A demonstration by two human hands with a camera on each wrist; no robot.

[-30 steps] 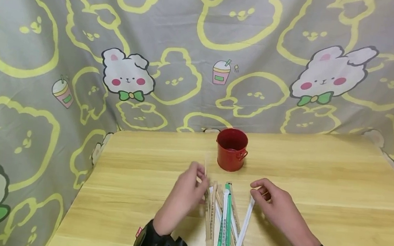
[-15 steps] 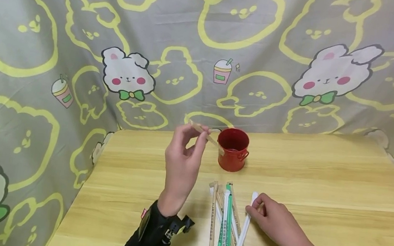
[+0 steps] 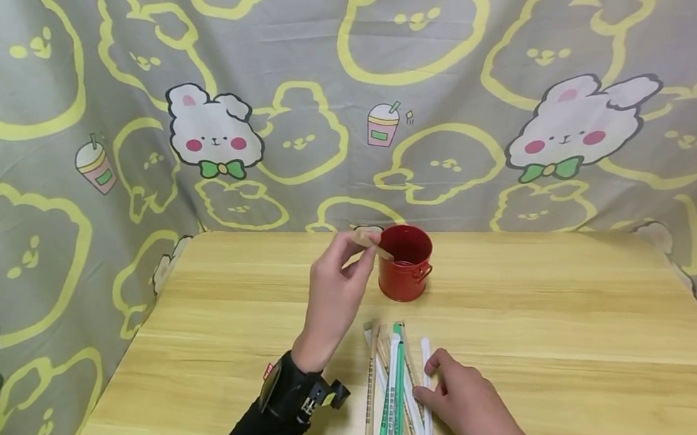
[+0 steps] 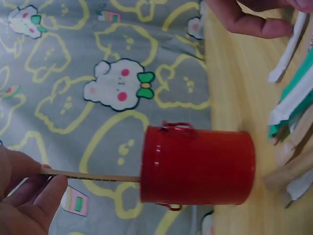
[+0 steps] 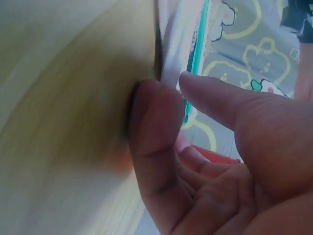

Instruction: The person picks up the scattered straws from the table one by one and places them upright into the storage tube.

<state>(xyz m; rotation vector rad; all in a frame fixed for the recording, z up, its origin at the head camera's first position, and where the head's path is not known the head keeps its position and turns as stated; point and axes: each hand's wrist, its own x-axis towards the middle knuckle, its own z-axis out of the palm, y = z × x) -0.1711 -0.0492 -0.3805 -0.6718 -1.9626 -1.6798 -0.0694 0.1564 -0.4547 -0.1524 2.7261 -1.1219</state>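
Observation:
A brown paper-wrapped straw (image 4: 102, 176) is pinched in my left hand (image 3: 337, 291), beside the red bucket (image 3: 403, 274). In the left wrist view it slants with its far end at the bucket's mouth; whether the tip is inside is hidden. My right hand (image 3: 472, 407) is low over the table with thumb and a finger on either side of a white wrapped straw (image 3: 429, 428), at the right of the pile. Close up in the right wrist view, the white straw (image 5: 172, 54) runs between the fingertips (image 5: 156, 105). Brown, green (image 3: 396, 395) and white straws lie bunched together.
The pile lies on a light wooden table (image 3: 568, 329), in front of the bucket. A grey patterned cloth (image 3: 317, 42) hangs behind the table and along its left side. A black wrist strap (image 3: 290, 390) with a camera is on each forearm.
My left hand has lifted a brown straw from the pile and brought it to the bucket. My right hand has moved slightly left, and the white straw's upper end has swung left.

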